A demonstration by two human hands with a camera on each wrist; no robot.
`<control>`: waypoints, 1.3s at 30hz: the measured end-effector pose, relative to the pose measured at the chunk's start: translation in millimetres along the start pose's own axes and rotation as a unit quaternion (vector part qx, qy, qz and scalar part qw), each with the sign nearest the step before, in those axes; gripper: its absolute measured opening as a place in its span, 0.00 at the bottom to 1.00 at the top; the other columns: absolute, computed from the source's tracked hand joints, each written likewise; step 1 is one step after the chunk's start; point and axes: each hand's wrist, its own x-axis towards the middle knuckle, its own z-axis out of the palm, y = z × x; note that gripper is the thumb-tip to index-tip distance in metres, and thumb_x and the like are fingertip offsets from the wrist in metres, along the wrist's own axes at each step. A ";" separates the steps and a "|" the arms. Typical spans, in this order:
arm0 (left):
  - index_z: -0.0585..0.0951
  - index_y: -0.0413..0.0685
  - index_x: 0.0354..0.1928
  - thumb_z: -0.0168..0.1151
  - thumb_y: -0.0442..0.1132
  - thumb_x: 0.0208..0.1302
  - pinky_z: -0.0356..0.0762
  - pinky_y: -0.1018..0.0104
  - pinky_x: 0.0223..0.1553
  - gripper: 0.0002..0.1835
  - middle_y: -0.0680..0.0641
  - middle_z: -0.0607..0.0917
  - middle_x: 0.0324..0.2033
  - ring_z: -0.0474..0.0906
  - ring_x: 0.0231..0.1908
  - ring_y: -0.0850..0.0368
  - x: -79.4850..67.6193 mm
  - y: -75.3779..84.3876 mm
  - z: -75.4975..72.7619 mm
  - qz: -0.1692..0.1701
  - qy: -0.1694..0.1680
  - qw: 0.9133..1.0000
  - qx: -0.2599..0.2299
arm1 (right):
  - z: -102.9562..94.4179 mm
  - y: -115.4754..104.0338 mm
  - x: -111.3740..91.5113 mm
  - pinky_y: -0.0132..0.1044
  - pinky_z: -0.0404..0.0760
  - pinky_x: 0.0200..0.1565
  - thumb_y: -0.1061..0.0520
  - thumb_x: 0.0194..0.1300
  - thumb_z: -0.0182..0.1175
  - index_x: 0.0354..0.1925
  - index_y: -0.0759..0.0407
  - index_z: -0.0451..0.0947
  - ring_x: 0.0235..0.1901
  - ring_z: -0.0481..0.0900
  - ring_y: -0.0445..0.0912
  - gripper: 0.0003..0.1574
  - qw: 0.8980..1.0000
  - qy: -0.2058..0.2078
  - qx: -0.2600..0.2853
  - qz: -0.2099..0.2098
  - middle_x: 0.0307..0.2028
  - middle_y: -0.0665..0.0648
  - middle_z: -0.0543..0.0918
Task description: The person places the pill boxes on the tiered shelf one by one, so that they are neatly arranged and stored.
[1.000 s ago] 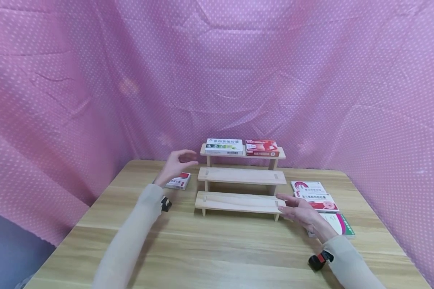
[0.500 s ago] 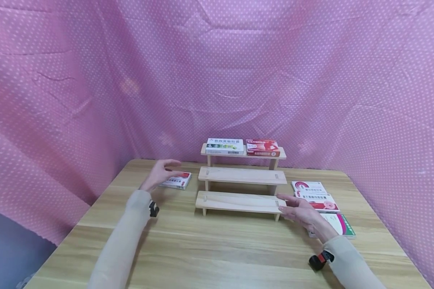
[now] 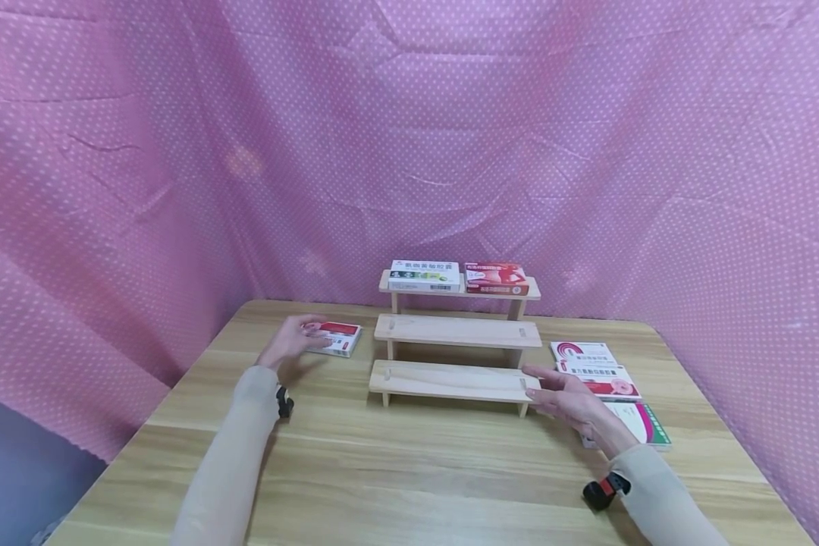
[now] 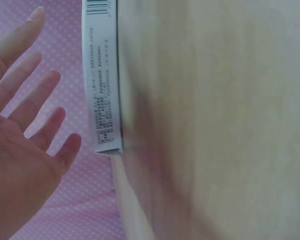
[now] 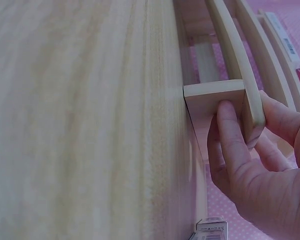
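My left hand (image 3: 290, 340) is over the left end of a white and red medicine box (image 3: 344, 341) lying flat on the table. In the left wrist view its fingers are spread and fairly straight, beside the white side of the medicine box (image 4: 102, 85), with a gap visible there. On the other side, my right hand (image 3: 572, 398) grips the right end of the lowest step of a three-step wooden display rack (image 3: 450, 381). The right wrist view shows the thumb on top of the board (image 5: 252, 107) and fingers below, touching the leg.
A white-green medicine box (image 3: 423, 277) and a red medicine box (image 3: 497, 279) lie on the top step. Several more boxes, including a white-red one (image 3: 607, 381) and a white-green one (image 3: 638, 425), lie right of the rack. A pink dotted curtain (image 3: 409, 136) hangs behind the table.
My left hand has moved left and down from beside the top step to the white and red box on the left. The right hand keeps its grip on the rack.
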 end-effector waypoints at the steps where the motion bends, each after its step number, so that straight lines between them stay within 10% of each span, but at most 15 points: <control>1: 0.71 0.42 0.67 0.72 0.42 0.56 0.60 0.35 0.68 0.36 0.33 0.73 0.64 0.70 0.62 0.35 0.6 -1.7 0.2 -0.004 -0.002 1.000 0.003 | -0.3 0.0 0.0 0.33 0.83 0.51 0.58 0.66 0.63 0.73 0.59 0.60 0.47 0.80 0.43 0.41 1.000 0.004 0.001 0.002 0.68 0.69 0.61; 17: 0.68 0.46 0.69 0.75 0.40 0.50 0.33 0.27 0.69 0.43 0.35 0.43 0.77 0.38 0.73 0.27 4.2 -20.5 2.2 -0.037 -0.036 0.998 0.047 | -0.6 -0.7 -0.2 0.38 0.82 0.56 0.54 0.65 0.65 0.73 0.57 0.61 0.53 0.78 0.45 0.42 1.000 0.006 -0.018 0.007 0.72 0.69 0.56; 27: 0.76 0.49 0.60 0.75 0.35 0.48 0.56 0.34 0.67 0.33 0.34 0.70 0.64 0.66 0.61 0.35 8.4 -20.5 1.1 -0.046 -0.033 0.997 0.048 | -0.8 -0.3 0.8 0.34 0.82 0.54 0.58 0.66 0.63 0.73 0.59 0.59 0.50 0.78 0.43 0.42 1.000 -0.004 0.005 0.006 0.69 0.69 0.59; 39: 0.71 0.49 0.65 0.77 0.39 0.47 0.55 0.34 0.66 0.41 0.36 0.68 0.66 0.64 0.62 0.37 -1.2 -14.8 -8.1 -0.040 -0.035 0.997 0.049 | -1.6 0.3 0.8 0.33 0.83 0.52 0.58 0.66 0.63 0.73 0.60 0.59 0.48 0.79 0.42 0.41 1.000 -0.004 0.010 0.000 0.69 0.68 0.59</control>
